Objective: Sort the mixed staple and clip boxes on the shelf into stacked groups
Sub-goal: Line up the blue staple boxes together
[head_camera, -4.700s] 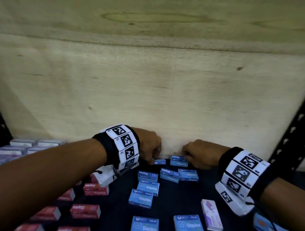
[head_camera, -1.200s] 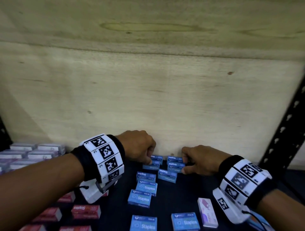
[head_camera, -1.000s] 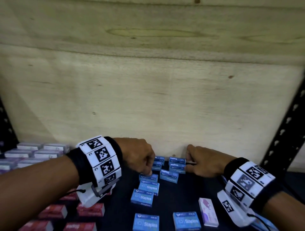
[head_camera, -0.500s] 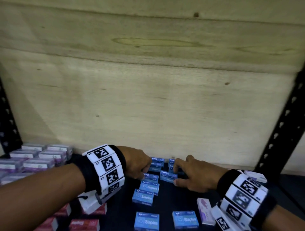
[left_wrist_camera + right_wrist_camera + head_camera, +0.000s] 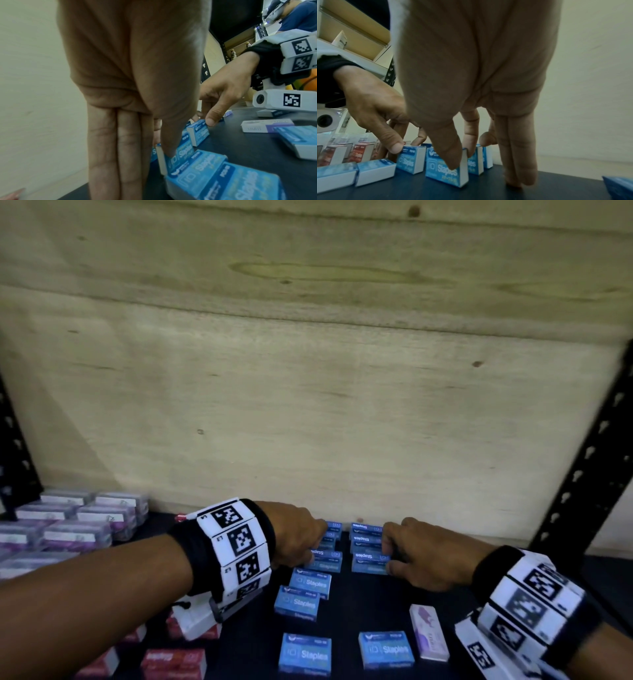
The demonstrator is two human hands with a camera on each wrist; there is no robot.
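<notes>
Two short stacks of blue staples boxes, a left stack [image 5: 331, 531] and a right stack [image 5: 365, 534], stand against the back wall. My left hand [image 5: 315, 557] pinches a blue staples box [image 5: 325, 560] just in front of the left stack, thumb on its printed face [image 5: 178, 155]. My right hand [image 5: 387, 558] pinches another blue staples box [image 5: 369, 563] in front of the right stack, with the thumb on its face [image 5: 444, 167] and a finger behind it. Both boxes look tilted up off the dark shelf [image 5: 356, 611].
Several loose blue boxes [image 5: 310, 579] lie nearer me, and a white-purple box [image 5: 429, 632] lies to their right. Red boxes [image 5: 174, 660] sit front left, purple-white stacks [image 5: 78, 518] back left. A plywood wall [image 5: 308, 422] closes the back; a black post [image 5: 582, 474] stands right.
Both hands drew back from the rear stacks and each took hold of a blue box lying just in front of them. The view tilted upward.
</notes>
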